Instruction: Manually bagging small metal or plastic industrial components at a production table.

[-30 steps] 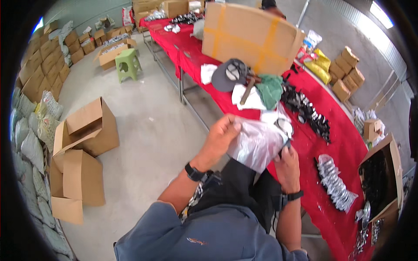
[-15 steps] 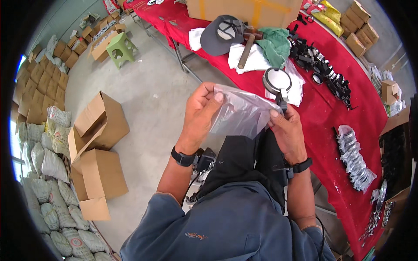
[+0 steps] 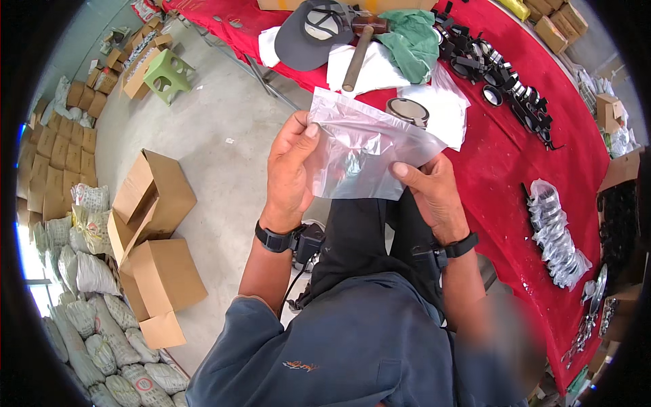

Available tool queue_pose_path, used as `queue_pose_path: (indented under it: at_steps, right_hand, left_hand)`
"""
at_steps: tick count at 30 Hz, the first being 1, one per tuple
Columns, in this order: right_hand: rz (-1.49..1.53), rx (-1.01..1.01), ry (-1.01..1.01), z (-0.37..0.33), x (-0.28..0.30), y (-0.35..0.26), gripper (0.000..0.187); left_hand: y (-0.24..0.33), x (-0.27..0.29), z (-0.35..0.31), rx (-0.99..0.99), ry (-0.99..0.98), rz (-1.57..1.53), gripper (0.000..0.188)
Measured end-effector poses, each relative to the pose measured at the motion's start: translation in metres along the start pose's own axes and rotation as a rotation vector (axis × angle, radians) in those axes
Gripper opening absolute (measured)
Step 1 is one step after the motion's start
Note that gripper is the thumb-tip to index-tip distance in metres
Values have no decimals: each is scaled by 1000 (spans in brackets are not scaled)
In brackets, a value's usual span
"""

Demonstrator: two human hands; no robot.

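A clear plastic bag (image 3: 363, 152) is stretched between my two hands, above my lap. My left hand (image 3: 290, 163) pinches its left edge between thumb and fingers. At the bag's lower right, my right hand (image 3: 434, 197) grips it, the thumb lying across the front and the other fingers mostly behind. Just beyond the bag's upper edge shows a round mirror (image 3: 408, 110) with a dark rim. The bag covers its lower part, so I cannot tell whether my right fingers also hold it.
On the red-covered table (image 3: 502, 190) lie a hammer (image 3: 358, 60), a grey cap (image 3: 308, 37), a green cloth (image 3: 411, 44), black mirror parts (image 3: 502, 85) and a row of plastic-wrapped pieces (image 3: 555, 234). Open cartons (image 3: 159, 271), a green stool (image 3: 166, 76) and stacked sacks (image 3: 112, 332) stand left.
The bag has been raised and spread flatter, its face now turned more toward me. The round mirror has shifted left and is partly covered by the bag. My right hand has moved slightly left.
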State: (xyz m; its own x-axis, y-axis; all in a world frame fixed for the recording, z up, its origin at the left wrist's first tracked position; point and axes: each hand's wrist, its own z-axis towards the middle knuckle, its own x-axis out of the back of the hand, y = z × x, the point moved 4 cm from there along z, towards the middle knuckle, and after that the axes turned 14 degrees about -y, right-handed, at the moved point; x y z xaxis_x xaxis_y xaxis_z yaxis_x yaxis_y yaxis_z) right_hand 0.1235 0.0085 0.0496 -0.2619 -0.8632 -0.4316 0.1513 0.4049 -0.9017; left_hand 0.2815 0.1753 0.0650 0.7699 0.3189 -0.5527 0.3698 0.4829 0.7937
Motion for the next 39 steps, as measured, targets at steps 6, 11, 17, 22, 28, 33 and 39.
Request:
queue_pose_path:
  at_steps: [6, 11, 17, 22, 28, 33, 39]
  right_hand:
    - [-15, -30, 90, 2, 25, 14, 31]
    - [-91, -83, 89, 2, 32, 13, 27]
    - [-221, -95, 126, 1, 27, 2, 31]
    - [-322, -110, 190, -6, 35, 8, 27]
    - [-267, -82, 154, -2, 14, 29, 26]
    - [-339, -93, 100, -4, -6, 39, 29]
    - [-428, -136, 104, -9, -28, 43, 24]
  left_hand:
    - [-6, 17, -1, 55, 88, 119, 18]
    - [-16, 30, -1, 103, 147, 211, 20]
    - [-17, 36, -16, 262, 228, 378, 23]
    - [-2, 35, -26, -90, 492, 1124, 31]
    - [-10, -21, -30, 179, 190, 935, 27]
    - [-71, -7, -35, 265, 77, 608, 30]
    - [-76, 3, -48, 331, 35, 370, 24]
